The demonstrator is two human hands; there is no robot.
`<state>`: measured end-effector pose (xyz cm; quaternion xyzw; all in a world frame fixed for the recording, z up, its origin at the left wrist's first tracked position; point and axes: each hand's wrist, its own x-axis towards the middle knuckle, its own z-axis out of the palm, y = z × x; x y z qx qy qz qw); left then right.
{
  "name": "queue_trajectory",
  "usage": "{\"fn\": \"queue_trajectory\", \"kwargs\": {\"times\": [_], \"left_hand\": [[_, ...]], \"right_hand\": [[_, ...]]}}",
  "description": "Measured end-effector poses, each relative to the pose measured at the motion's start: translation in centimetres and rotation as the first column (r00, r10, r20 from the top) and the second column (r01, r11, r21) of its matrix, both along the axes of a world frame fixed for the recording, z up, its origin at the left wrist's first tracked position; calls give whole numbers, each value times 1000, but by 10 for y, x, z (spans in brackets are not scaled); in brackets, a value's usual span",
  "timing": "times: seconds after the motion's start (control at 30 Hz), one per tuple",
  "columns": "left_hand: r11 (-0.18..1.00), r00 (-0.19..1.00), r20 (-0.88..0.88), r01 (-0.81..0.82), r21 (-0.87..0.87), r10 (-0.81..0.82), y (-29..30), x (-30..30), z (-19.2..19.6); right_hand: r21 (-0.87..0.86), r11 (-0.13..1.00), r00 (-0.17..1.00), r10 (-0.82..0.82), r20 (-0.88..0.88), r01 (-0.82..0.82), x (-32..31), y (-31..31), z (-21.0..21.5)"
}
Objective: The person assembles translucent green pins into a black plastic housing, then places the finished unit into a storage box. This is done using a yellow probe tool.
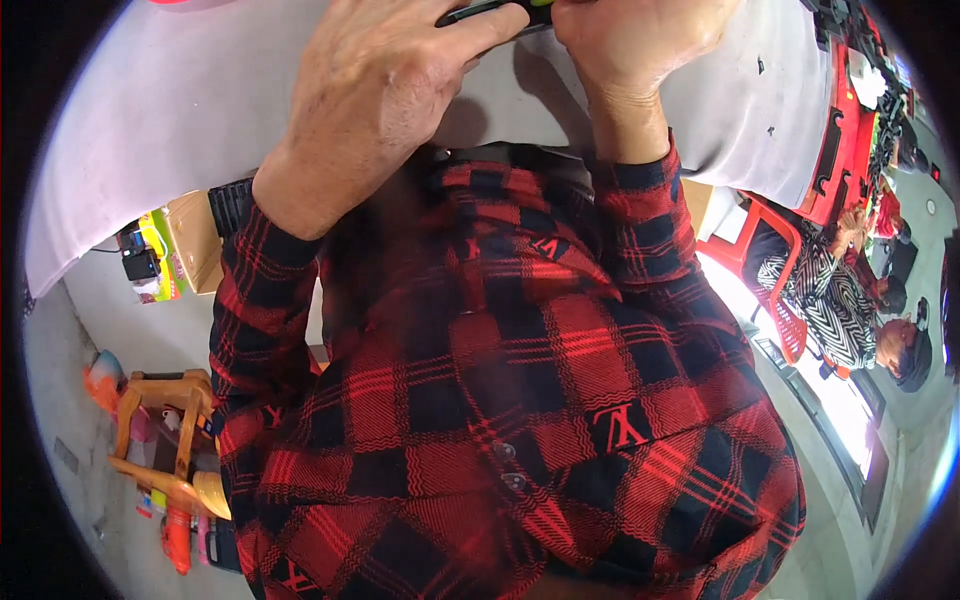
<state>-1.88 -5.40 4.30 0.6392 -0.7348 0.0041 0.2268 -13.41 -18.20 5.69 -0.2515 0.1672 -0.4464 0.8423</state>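
At the top edge, over the pale cloth-covered table [200, 90], my two hands come together around a slim black object [538, 15]. Only a strip of it shows, and the frame cuts off the rest. My left hand [390, 85] grips it from the left, one finger stretched along it. My right hand [640, 40] is closed at its right end, the fingertips out of sight. Next to them a small yellow-green part [541, 3] peeks out; whether it belongs to the black object I cannot tell.
Small black bits [760, 66] lie on the cloth at right. Red trays [850, 130] of dark parts stand beyond it. A co-worker in a patterned garment [830, 300] sits by a red plastic chair [775, 250]. At lower left are a wooden stool [125, 420] and a cardboard box [195, 240].
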Motion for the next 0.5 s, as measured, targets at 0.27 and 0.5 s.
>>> {"fn": "queue_trajectory", "kwargs": {"times": [0.27,0.5], "left_hand": [[657,767,-510,-157,-737,-389,-35,-18,-76],[883,944,-300,-19,-468,-139,-25,-12,-54]], "right_hand": [[-429,902,980,-45,-194,-44,5,-2,-24],[-403,914,988,-12,-152,-51,7,-4,-25]]}}
